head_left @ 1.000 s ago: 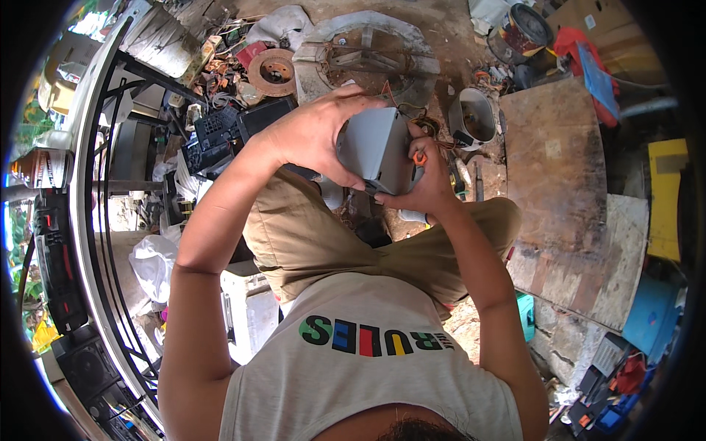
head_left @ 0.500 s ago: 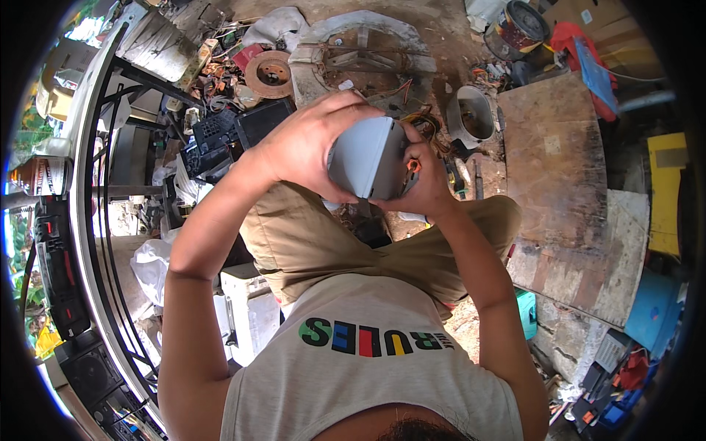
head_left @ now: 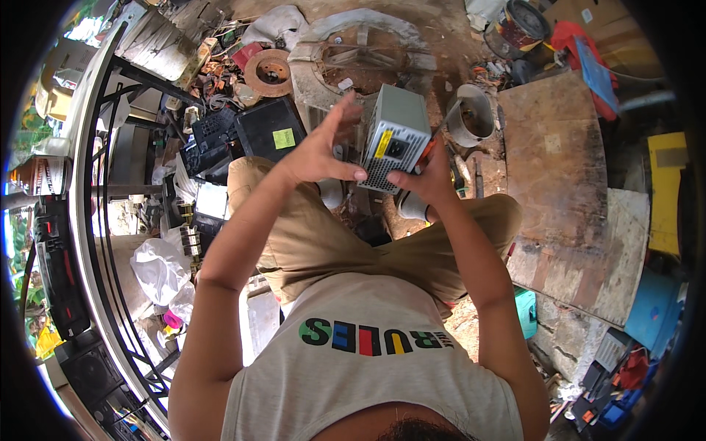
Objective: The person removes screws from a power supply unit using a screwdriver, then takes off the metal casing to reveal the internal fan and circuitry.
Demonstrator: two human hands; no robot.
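At its near edge, right hand [head_left: 432, 179] grips box [head_left: 398, 112].

A hand-held grey metal power supply unit [head_left: 401, 110], box-shaped, was pictured at a tilt in mid-air, its plain, smooth side turned upward and its perforated end panel [head_left: 380, 178] angled toward the person. A narrow yellow label [head_left: 383, 144] ran slantwise on that panel, just left of a black socket [head_left: 396, 150], with small, close-set holes filling the area below both. The casing appeared closed on the sides in sight. Beside the unit's right edge was an orange-handled tool [head_left: 426, 151], mostly hidden, its working end unclear.
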